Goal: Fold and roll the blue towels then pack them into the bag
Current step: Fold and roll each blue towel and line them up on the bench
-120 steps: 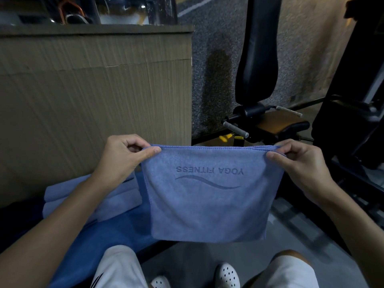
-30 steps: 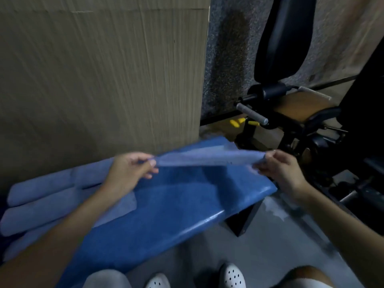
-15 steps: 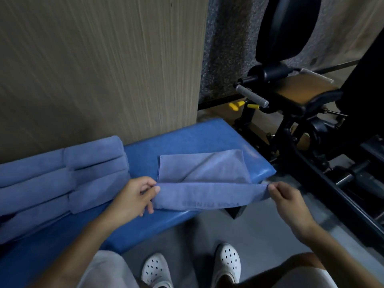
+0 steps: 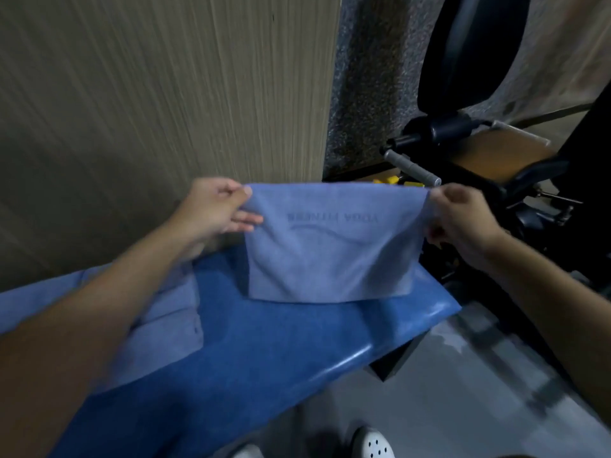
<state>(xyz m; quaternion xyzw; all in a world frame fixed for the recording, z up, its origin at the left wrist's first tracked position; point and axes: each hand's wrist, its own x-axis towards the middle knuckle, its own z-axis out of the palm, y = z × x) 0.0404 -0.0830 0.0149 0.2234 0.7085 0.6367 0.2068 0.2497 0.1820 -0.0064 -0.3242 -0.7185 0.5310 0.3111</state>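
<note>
Soft blue towel [image 4: 330,252], folded rectangular, hangs pinched at its corners by left hand [image 4: 211,209] and right hand [image 4: 463,219]

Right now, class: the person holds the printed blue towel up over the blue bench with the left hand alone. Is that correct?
No. The head view shows both hands holding it: the left hand pinches one top corner of the printed blue towel, the right hand the other. It is held up over the blue bench, as stated.
</note>
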